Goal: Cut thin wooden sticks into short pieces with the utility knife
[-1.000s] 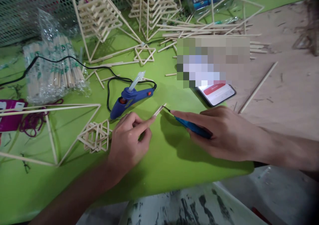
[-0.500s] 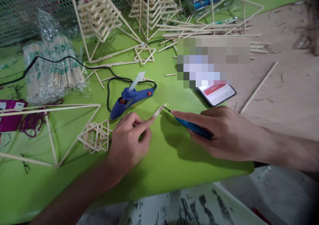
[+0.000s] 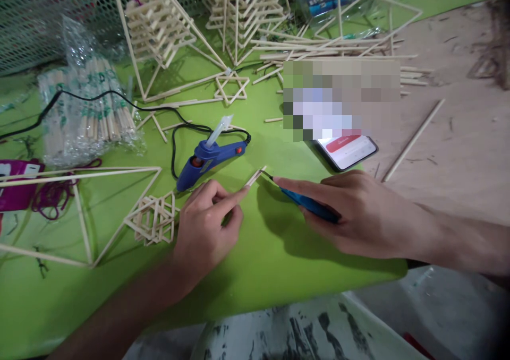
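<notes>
My left hand [image 3: 209,216] rests on the green table, its fingers closed and pinning short wooden sticks [image 3: 253,178] by their near end. From the right, my right hand [image 3: 350,211] grips a blue-handled cutter knife [image 3: 305,203], index finger stretched along its top. The knife's dark, narrow blade meets the sticks near their far tip. Just beyond my left hand lies a blue glue gun [image 3: 211,161] with a clear glue stick poking out. Beside my left wrist sits a small star-shaped stick frame [image 3: 153,221].
Bagged chopsticks [image 3: 90,105] lie at left, crossed by a black cord [image 3: 155,106]. Larger stick lanterns [image 3: 159,31] stand at the back, near a loose stick pile [image 3: 330,46]. A phone [image 3: 350,150], partly blurred out, lies beyond my right hand. Purple string [image 3: 51,195] is far left.
</notes>
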Demonstrator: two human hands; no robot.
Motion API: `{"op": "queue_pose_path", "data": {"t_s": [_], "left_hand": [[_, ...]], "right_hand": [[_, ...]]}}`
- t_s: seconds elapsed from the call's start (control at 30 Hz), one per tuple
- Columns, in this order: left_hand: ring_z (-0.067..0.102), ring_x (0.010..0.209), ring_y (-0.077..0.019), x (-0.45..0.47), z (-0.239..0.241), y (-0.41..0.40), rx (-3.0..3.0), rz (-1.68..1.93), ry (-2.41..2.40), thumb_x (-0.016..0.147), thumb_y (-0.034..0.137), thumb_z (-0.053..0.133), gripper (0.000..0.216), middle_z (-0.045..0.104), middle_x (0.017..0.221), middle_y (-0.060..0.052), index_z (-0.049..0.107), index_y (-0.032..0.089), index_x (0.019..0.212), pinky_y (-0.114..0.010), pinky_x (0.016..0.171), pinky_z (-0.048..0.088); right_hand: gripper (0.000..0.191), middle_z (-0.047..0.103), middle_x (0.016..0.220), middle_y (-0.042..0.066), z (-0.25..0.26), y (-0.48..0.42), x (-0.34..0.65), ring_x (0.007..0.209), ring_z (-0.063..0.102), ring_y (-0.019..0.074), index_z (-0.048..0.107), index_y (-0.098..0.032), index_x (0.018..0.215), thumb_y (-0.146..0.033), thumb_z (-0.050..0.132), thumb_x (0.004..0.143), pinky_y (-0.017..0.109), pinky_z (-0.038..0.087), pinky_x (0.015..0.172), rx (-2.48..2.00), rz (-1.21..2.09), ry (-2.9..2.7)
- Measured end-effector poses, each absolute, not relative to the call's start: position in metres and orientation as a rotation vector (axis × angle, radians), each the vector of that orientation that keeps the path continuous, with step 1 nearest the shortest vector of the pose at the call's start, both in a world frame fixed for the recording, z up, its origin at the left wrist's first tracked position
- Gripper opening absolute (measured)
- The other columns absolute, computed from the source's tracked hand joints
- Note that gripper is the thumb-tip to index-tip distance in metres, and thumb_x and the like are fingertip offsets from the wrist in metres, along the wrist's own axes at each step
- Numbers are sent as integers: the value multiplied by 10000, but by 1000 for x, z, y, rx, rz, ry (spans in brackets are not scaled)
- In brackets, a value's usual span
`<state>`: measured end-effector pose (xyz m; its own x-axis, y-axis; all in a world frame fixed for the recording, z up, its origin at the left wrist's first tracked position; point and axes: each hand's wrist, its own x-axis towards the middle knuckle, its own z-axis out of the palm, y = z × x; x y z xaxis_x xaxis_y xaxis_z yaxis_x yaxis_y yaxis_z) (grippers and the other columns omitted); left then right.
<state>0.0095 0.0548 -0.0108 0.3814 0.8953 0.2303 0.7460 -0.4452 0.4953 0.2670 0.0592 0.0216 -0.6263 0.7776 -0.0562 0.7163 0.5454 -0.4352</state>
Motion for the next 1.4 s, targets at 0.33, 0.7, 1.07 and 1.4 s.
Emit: {"op": "queue_pose_path", "data": {"t_s": [0.33, 0.7, 1.07, 1.4], "left_hand": [[508, 682, -121, 9, -11, 55, 2336, 690, 1435, 798, 64, 597, 388, 532, 746, -5, 721, 228, 1128, -268, 634, 433], [503, 677, -121, 10, -10, 55, 2333, 687, 1437, 797, 62, 595, 390, 524, 740, -6, 722, 224, 1129, -268, 625, 430], [502, 676, -119, 10, -12, 55, 2325, 682, 1442, 802, 63, 588, 393, 526, 743, -4, 720, 234, 1130, -268, 631, 435], [506, 680, -120, 9, -10, 55, 2323, 674, 1447, 804, 72, 592, 389, 527, 742, -2, 719, 239, 1131, -269, 635, 439]], "right_hand": [[631, 483, 542, -62, 21, 60, 268, 431, 413, 86, 435, -206, 1446, -173, 524, 823, 259, 226, 479, -1272, 659, -2613], [620, 492, 536, -57, 21, 60, 268, 432, 407, 89, 444, -188, 1438, -167, 520, 824, 268, 222, 477, -1258, 651, -2634], [613, 515, 538, -45, 23, 60, 267, 435, 416, 103, 462, -187, 1429, -169, 526, 820, 275, 235, 478, -1287, 670, -2627], [602, 494, 532, -57, 19, 59, 268, 440, 407, 93, 438, -181, 1436, -189, 508, 838, 265, 227, 491, -1254, 628, -2637]]}}
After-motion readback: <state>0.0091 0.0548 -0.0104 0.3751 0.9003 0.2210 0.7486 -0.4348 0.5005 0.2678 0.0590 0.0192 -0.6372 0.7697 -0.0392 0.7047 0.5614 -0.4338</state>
